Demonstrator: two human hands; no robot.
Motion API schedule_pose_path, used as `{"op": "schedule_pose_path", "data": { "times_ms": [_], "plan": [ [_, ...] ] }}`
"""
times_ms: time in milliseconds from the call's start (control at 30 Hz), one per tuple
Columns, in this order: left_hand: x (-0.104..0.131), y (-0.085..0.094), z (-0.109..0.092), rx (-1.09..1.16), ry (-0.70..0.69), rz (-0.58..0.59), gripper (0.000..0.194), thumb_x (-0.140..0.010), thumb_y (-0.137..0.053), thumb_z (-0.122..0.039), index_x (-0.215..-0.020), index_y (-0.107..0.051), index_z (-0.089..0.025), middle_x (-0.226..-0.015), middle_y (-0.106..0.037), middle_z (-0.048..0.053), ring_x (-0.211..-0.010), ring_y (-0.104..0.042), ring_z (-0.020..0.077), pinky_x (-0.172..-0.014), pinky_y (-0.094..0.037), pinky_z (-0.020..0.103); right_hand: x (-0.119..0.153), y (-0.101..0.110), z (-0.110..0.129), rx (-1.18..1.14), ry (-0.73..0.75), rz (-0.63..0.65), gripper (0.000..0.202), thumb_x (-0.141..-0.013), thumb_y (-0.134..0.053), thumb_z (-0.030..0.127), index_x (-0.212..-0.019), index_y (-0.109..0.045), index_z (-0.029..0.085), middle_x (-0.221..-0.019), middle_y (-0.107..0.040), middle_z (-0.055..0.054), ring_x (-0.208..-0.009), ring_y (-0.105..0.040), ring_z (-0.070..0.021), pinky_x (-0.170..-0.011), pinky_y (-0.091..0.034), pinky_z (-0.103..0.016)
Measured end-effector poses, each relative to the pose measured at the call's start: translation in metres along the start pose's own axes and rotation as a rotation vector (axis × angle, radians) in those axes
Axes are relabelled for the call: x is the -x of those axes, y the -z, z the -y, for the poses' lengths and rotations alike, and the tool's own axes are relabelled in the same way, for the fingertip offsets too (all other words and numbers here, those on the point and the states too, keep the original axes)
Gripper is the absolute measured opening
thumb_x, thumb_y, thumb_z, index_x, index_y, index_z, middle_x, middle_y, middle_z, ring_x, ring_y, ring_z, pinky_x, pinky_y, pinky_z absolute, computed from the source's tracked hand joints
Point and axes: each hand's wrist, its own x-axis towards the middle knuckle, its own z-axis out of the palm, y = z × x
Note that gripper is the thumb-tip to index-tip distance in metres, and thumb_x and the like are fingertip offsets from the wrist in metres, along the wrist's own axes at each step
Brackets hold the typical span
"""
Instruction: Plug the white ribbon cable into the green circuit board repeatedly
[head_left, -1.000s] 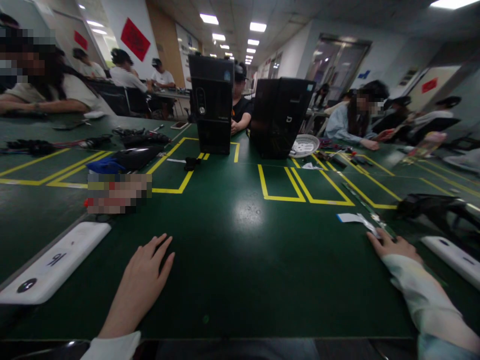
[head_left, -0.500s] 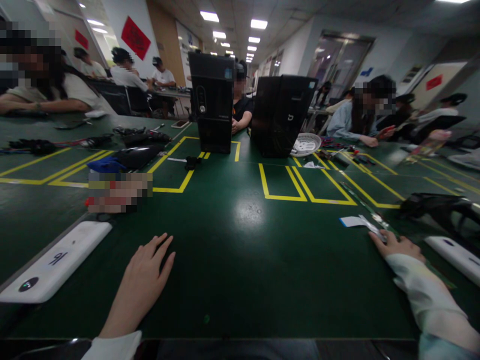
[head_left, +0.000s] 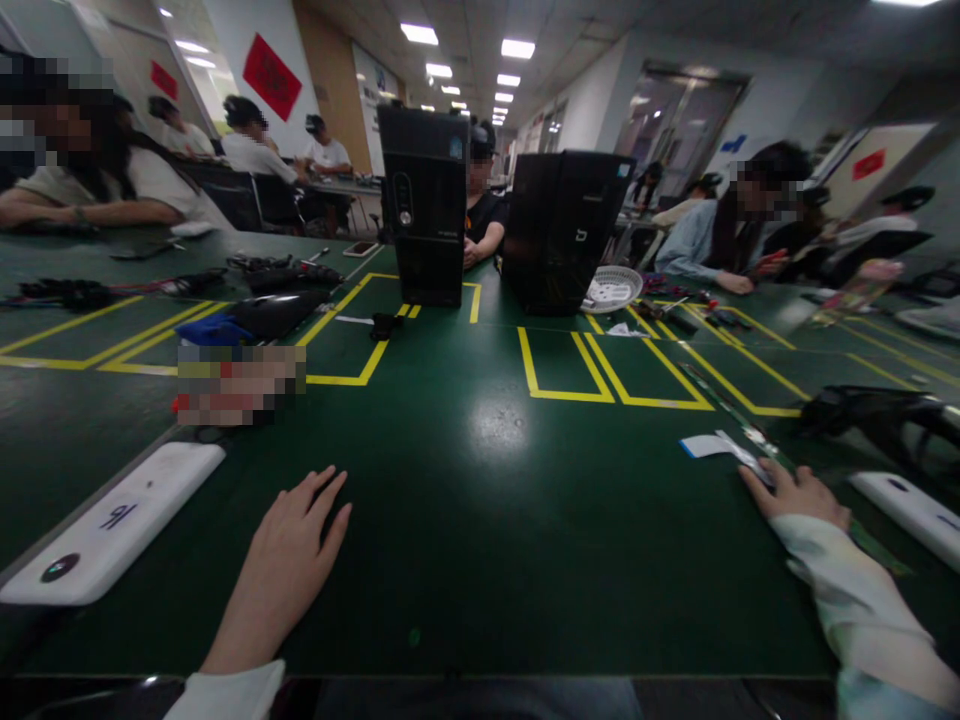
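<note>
One blue-tipped strip [head_left: 705, 446] — two black towers [head_left: 426, 215] [head_left: 559, 235], two white devices [head_left: 120, 525] [head_left: 911, 512].

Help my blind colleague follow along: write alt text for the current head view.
A person's left hand lies palm down on a green table, and the right hand is at one end of a white strip. Beyond stand a narrow black computer and a wider black computer.

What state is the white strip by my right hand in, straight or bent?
Bent: from its blue-edged end, the white strip runs sideways, then angles toward your right hand.
</note>
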Motion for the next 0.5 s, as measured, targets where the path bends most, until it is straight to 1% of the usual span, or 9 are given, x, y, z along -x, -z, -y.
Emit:
{"op": "schedule_pose_path", "data": {
  "times_ms": [67, 133, 200, 267, 367, 433, 500],
  "plan": [
    [0.000, 0.000, 0.000, 0.005, 0.003, 0.000, 0.056, -0.093, -0.033, -0.044, -0.133, -0.054, -0.011, -0.138, -0.054, 0.017, -0.128, -0.050, 0.0343, -0.107, -0.038, 0.054, 0.001, -0.001, 0.003, 0.017, 0.037, -0.036, 0.077, -0.089, -0.027, 0.067, -0.133, -0.057, 0.012, -0.140, -0.040, -0.031, -0.129, -0.038, -0.0471, -0.090, -0.034, -0.064],
    [-0.001, 0.001, -0.001, 0.009, 0.013, -0.003, 0.055, -0.093, -0.033, -0.044, -0.133, -0.055, -0.012, -0.138, -0.055, 0.017, -0.127, -0.050, 0.0337, -0.107, -0.038, 0.054, 0.000, -0.002, 0.011, 0.034, 0.105, -0.074, 0.072, -0.091, -0.029, 0.061, -0.131, -0.058, 0.009, -0.144, -0.038, -0.029, -0.134, -0.032, -0.0456, -0.097, -0.032, -0.062],
    [-0.001, 0.002, -0.003, 0.016, 0.017, -0.009, 0.055, -0.093, -0.033, -0.044, -0.132, -0.055, -0.013, -0.137, -0.055, 0.017, -0.127, -0.051, 0.0338, -0.107, -0.038, 0.054, -0.001, -0.005, 0.023, 0.026, 0.255, -0.101, 0.064, -0.092, -0.034, 0.053, -0.127, -0.060, 0.005, -0.139, -0.045, -0.028, -0.133, -0.036, -0.0424, -0.102, -0.033, -0.056],
    [-0.001, 0.002, -0.004, 0.027, 0.016, -0.015, 0.056, -0.093, -0.032, -0.044, -0.131, -0.056, -0.011, -0.137, -0.055, 0.017, -0.127, -0.051, 0.0344, -0.106, -0.038, 0.054, -0.002, -0.010, 0.041, 0.004, 0.422, -0.110, 0.058, -0.091, -0.038, 0.047, -0.124, -0.062, 0.006, -0.132, -0.053, -0.024, -0.131, -0.041, -0.0378, -0.106, -0.034, -0.050],
    [-0.001, 0.002, -0.004, 0.032, 0.021, -0.015, 0.056, -0.093, -0.032, -0.044, -0.131, -0.055, -0.011, -0.138, -0.054, 0.018, -0.127, -0.050, 0.0348, -0.106, -0.038, 0.055, 0.006, -0.017, 0.081, -0.068, 0.621, -0.118, 0.054, -0.092, -0.037, 0.047, -0.122, -0.063, 0.011, -0.128, -0.059, -0.015, -0.130, -0.044, -0.0324, -0.108, -0.036, -0.047],
    [-0.001, 0.001, -0.003, 0.025, 0.025, -0.007, 0.056, -0.093, -0.032, -0.044, -0.132, -0.055, -0.011, -0.139, -0.054, 0.017, -0.128, -0.049, 0.0344, -0.107, -0.038, 0.054, 0.017, -0.019, 0.116, -0.189, 0.794, -0.150, 0.053, -0.094, -0.034, 0.048, -0.119, -0.064, 0.012, -0.124, -0.060, -0.016, -0.125, -0.049, -0.0318, -0.105, -0.041, -0.049],
    [-0.001, 0.001, -0.003, 0.015, 0.021, 0.006, 0.056, -0.093, -0.032, -0.044, -0.133, -0.054, -0.011, -0.139, -0.053, 0.017, -0.128, -0.049, 0.0342, -0.107, -0.037, 0.054, 0.033, -0.017, 0.155, -0.299, 0.953, -0.152, 0.052, -0.097, -0.031, 0.048, -0.121, -0.063, 0.014, -0.124, -0.059, -0.016, -0.119, -0.054, -0.0295, -0.101, -0.045, -0.049]
  ]
}}
